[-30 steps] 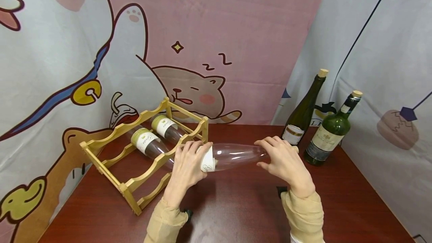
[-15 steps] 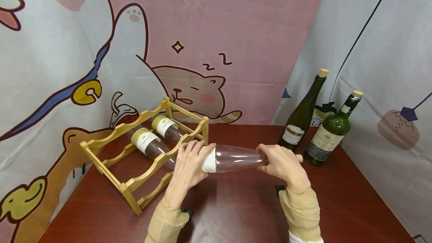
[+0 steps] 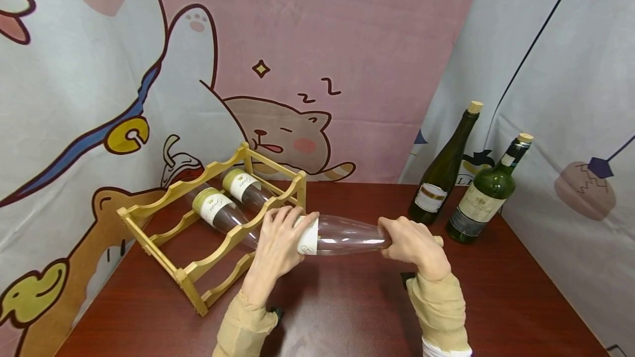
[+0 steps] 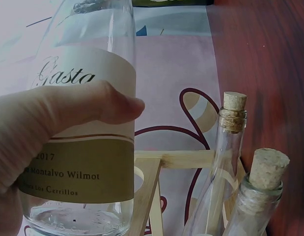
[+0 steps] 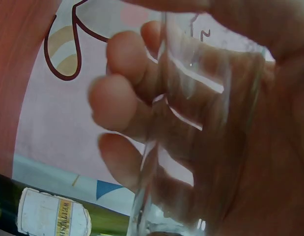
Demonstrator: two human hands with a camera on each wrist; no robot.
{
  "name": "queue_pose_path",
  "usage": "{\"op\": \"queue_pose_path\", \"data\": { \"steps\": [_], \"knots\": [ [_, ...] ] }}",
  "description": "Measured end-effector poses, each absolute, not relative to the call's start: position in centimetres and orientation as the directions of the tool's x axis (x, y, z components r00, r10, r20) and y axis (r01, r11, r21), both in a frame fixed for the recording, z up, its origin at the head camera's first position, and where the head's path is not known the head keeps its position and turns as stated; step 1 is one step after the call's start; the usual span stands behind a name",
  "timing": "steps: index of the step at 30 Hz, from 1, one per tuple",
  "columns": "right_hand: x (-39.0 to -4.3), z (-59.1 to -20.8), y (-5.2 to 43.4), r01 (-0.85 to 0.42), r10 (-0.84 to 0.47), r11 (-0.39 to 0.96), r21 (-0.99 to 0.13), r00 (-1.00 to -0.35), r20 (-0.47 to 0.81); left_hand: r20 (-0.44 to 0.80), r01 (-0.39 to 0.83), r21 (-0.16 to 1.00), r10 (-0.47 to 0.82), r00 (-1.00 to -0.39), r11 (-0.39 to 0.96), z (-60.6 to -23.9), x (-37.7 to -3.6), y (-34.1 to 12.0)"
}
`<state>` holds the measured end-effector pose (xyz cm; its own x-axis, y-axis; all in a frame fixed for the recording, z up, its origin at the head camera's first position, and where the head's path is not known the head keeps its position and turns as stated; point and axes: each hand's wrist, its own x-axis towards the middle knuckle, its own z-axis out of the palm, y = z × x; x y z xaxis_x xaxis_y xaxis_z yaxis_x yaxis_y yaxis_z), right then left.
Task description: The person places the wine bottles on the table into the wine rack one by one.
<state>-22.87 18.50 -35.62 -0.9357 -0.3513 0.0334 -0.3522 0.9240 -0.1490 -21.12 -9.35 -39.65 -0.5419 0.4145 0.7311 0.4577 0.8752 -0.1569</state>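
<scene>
Clear bottle (image 3: 342, 234) held level just right of wooden rack (image 3: 213, 225), left hand (image 3: 278, 247) wrapping its label end, right hand (image 3: 412, 244) clenched round neck; likely racking step, base needs aligning with the free cradle.

I see a clear glass bottle (image 3: 347, 234) with a white-and-olive label (image 4: 83, 142), a pale yellow wooden rack (image 3: 208, 225), two dark green bottles (image 3: 483, 191) with cream labels, a reddish-brown table (image 3: 347, 302) and my beige sleeves (image 3: 439, 304).

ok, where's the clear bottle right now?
Head view, centre: the clear bottle lies level above the table, left hand at its labelled base, right hand round its neck, beside the wooden rack.
</scene>
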Motion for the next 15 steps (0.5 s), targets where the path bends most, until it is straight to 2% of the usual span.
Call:
{"op": "queue_pose_path", "data": {
  "steps": [15],
  "knots": [
    [-23.51,-35.94,19.07,-0.469,-0.461,0.867,-0.168,-0.883,0.081,0.708,0.449,-0.155,0.416,-0.571,0.88,-39.65,-21.02,-9.48]
  ]
}}
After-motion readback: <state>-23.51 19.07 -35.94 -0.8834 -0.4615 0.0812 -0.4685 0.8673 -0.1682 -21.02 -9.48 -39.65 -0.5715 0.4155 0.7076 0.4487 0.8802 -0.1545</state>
